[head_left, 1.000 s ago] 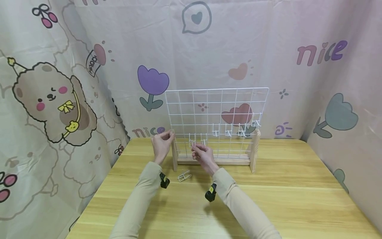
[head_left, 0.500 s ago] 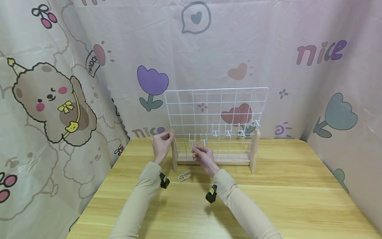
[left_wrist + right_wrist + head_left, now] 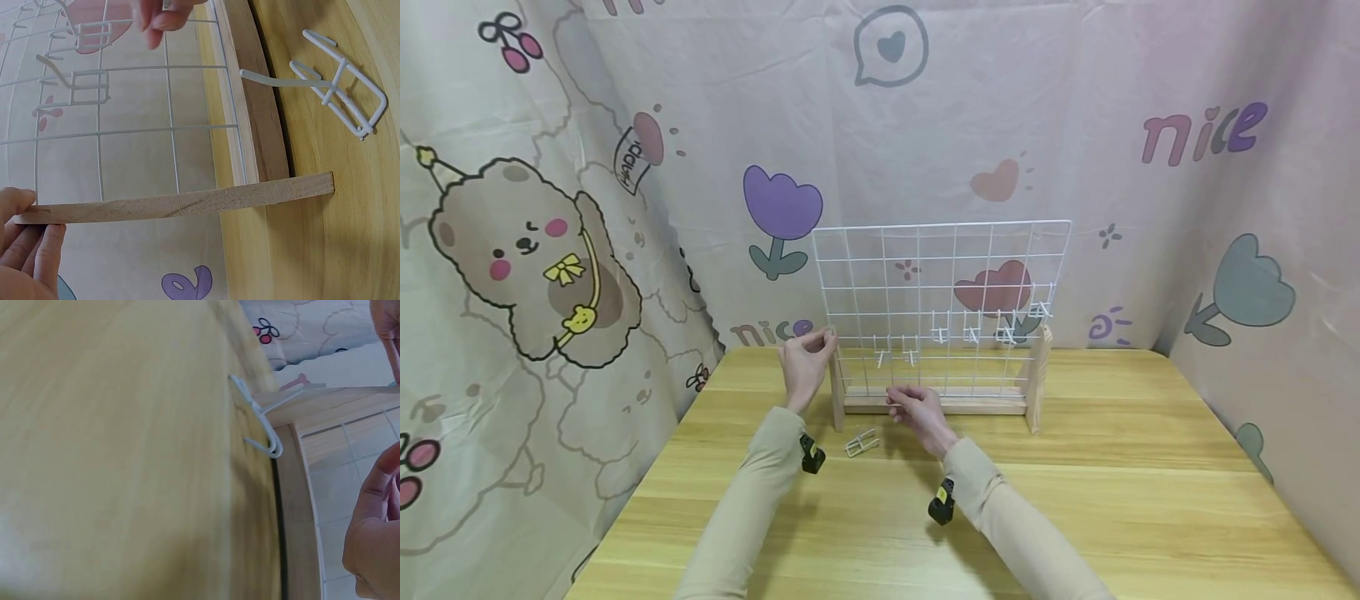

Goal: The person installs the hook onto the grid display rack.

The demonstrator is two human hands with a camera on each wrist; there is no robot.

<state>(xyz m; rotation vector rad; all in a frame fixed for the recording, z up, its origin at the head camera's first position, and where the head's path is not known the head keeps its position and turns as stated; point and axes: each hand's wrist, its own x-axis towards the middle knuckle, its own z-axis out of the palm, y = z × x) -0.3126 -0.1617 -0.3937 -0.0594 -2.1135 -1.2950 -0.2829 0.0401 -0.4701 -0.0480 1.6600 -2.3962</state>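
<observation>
In the head view a white wire grid panel [image 3: 880, 287] stands in a wooden base. My left hand [image 3: 803, 371] pinches the top of the left wooden upright [image 3: 187, 205] between thumb and fingers. Low and in front of the grid is my right hand [image 3: 921, 414], fingers loosely bent and nothing visible in them. Above it, two white wire hooks [image 3: 880, 358] hang side by side at the grid's lower left. A loose white hook [image 3: 334, 84] lies on the table near the left upright, its prong pointing up.
Several more hooks [image 3: 972, 334] hang on the right half of the grid, one of them higher, by the right edge. The right wooden upright [image 3: 1037, 379] stands on the wood-grain table [image 3: 1150, 500]. A printed curtain [image 3: 880, 150] closes off the back and sides.
My right hand has moved down, away from the leftmost hook, which stays on the grid and now sits like its neighbour. My left hand keeps its grip on the upright.
</observation>
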